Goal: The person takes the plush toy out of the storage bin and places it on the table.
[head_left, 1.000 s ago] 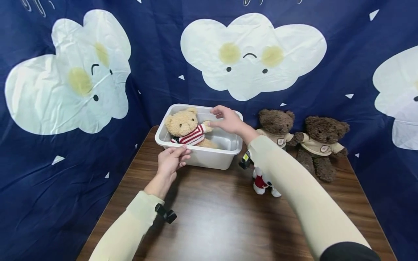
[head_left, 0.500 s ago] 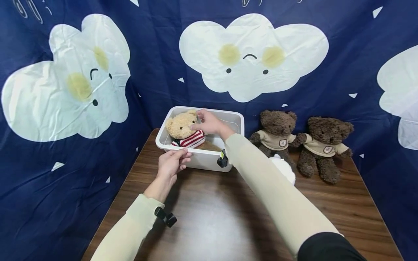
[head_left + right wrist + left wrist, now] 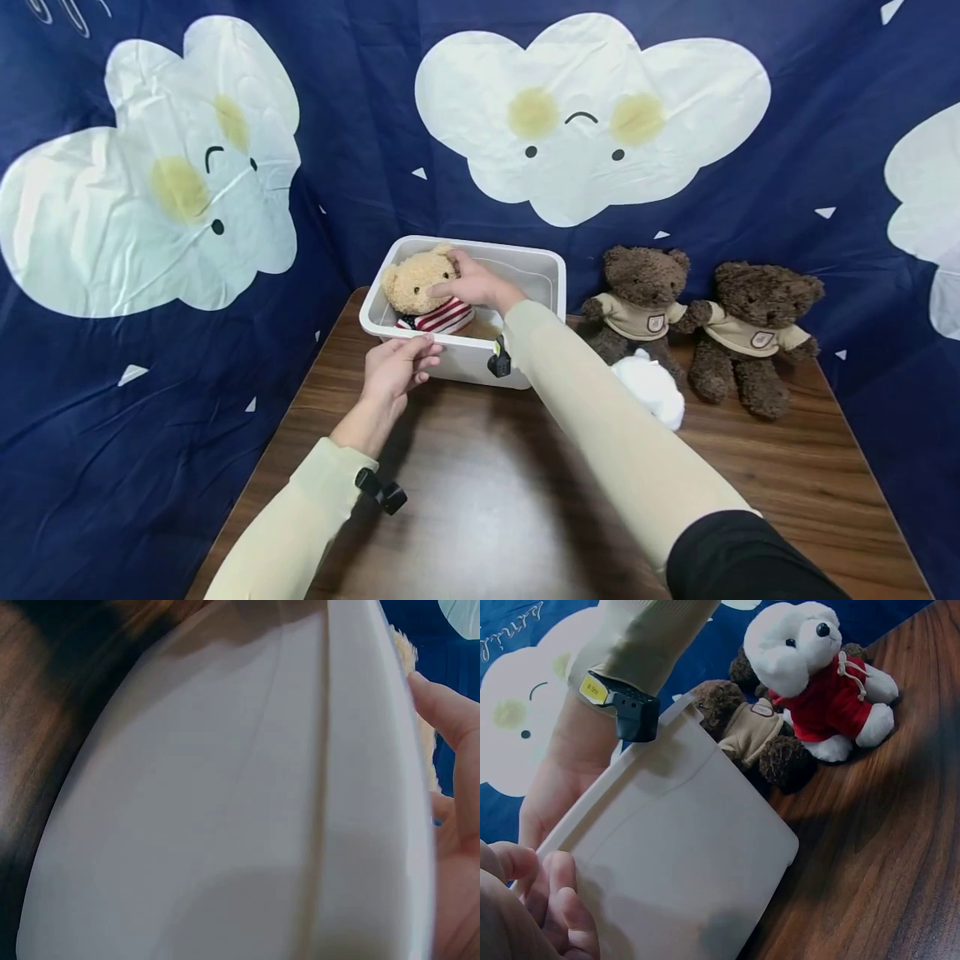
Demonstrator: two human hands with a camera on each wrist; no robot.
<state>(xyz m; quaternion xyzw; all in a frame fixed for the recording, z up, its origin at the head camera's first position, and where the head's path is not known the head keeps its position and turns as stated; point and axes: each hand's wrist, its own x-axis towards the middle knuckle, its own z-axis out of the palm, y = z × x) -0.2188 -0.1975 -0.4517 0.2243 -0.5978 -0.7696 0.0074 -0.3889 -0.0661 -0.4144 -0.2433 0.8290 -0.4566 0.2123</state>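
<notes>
A light-tan teddy bear (image 3: 414, 285) in a red-and-white striped top lies in a white plastic bin (image 3: 467, 363), its head at the left end. My right hand (image 3: 477, 283) holds the bear's head from the right, thumb across its face, with the other fingers partly hidden behind. In the right wrist view, the bin's wall (image 3: 202, 795) hides most of the bear beside the right hand (image 3: 459, 757). My left hand (image 3: 390, 371) pinches the bin's front rim near its left corner; the left wrist view shows the left hand's fingers (image 3: 559, 900) at that rim.
Two dark-brown teddy bears (image 3: 643, 287) in beige shirts sit right of the bin on the wooden table (image 3: 480, 500). A white plush dog (image 3: 832, 697) in a red hoodie sits before them, partly behind my right forearm. A blue cloud-print cloth (image 3: 360, 167) hangs around the table.
My right hand has moved left from beside the bear's arm onto its head. The left hand has stayed on the rim. My right forearm uncovers more of the brown bears and white plush.
</notes>
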